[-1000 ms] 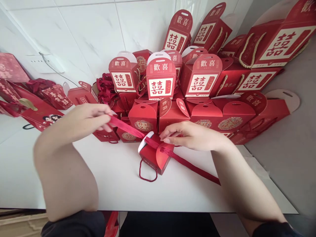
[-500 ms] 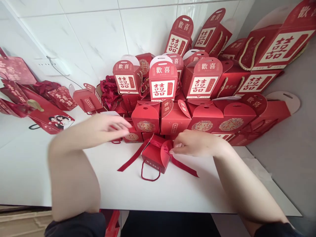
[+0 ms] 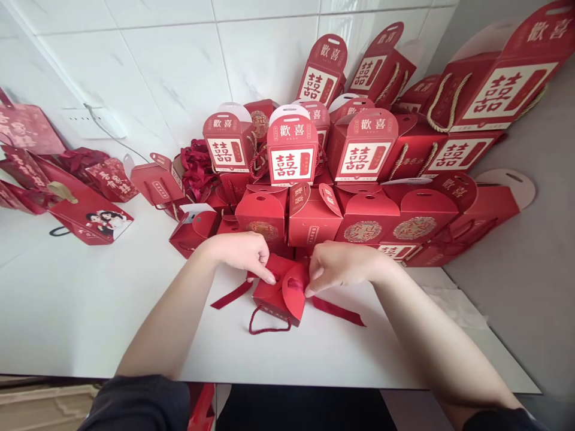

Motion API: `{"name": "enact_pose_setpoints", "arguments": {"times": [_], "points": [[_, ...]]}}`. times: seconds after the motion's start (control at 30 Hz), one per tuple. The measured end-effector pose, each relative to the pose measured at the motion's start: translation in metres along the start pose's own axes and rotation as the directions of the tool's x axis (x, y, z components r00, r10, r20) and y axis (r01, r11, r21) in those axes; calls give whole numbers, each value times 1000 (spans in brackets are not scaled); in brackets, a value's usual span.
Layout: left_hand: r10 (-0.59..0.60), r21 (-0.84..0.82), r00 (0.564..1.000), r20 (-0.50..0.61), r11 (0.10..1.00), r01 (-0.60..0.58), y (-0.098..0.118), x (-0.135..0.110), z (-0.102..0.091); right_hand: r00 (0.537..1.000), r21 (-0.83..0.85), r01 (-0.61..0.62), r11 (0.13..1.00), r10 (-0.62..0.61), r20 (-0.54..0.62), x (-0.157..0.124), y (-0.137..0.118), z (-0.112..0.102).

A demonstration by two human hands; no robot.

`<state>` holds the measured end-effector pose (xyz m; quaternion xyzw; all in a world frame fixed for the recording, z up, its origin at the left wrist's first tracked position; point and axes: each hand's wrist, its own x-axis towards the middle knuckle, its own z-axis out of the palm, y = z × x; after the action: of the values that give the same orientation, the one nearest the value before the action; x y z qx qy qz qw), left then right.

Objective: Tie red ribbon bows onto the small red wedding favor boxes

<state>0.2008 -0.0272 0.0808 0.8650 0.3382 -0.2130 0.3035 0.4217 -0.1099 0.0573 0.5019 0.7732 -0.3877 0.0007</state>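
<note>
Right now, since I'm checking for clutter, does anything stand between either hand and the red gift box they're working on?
Nothing visible does: the left hand and right hand are both at the red gift box. The stacked gift boxes stand beyond it, and the red ribbon trails out to either side.

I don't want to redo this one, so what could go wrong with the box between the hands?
The ribbon's tails lie loose on the table and no knot shows, so it might slip if pulled unevenly. The left hand and right hand are both at the flaps, so hard pressing might crease them. The box sits close to the pile, so a hand could perhaps knock it.
</note>
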Motion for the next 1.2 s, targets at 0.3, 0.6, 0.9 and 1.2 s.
{"name": "enact_pose_setpoints", "arguments": {"times": [0.3,0.6,0.9,1.2], "points": [[-9,-162,997,80,987,22,-7,-16,-10,990,87,101,991,-109,89,7,5,4],[59,-240,995,83,970,-37,-12,-5,-3,904,541,214,813,-375,206,21,11,6],[119,-302,992,51,948,-98,-15,-9,-5,931,773,247,585,-364,-22,7,7,2],[132,-314,991,37,942,-114,-13,-12,-5,912,677,334,655,-407,-56,27,6,13]]}}
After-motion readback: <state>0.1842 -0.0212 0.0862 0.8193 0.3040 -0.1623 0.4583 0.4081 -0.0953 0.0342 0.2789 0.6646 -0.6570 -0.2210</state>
